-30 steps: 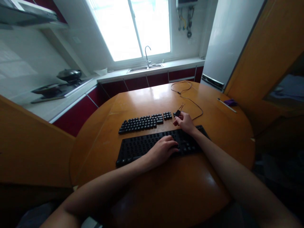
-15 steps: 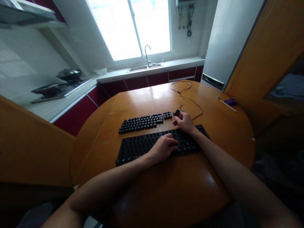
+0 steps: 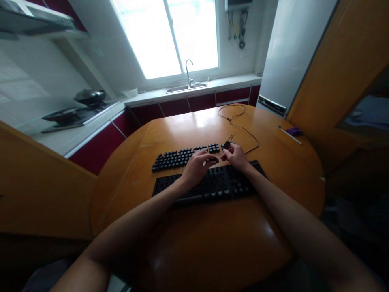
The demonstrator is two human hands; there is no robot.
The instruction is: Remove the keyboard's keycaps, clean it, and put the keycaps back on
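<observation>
Near the keyboard (image 3: 217,186), we are clamping our fingers (image 3: 209,155) on a small dark piece (image 3: 215,160) (left hand (image 3: 196,167)) and a black wire-pronged tool (image 3: 226,144) (right hand (image 3: 237,156)).

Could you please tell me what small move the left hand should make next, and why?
I would probably have the left hand set the small black piece that it appears to pinch, likely a keycap, on the table beside the loose keycaps: those already lie in rows there, and the keyboard shows many spots without keycaps.
</observation>
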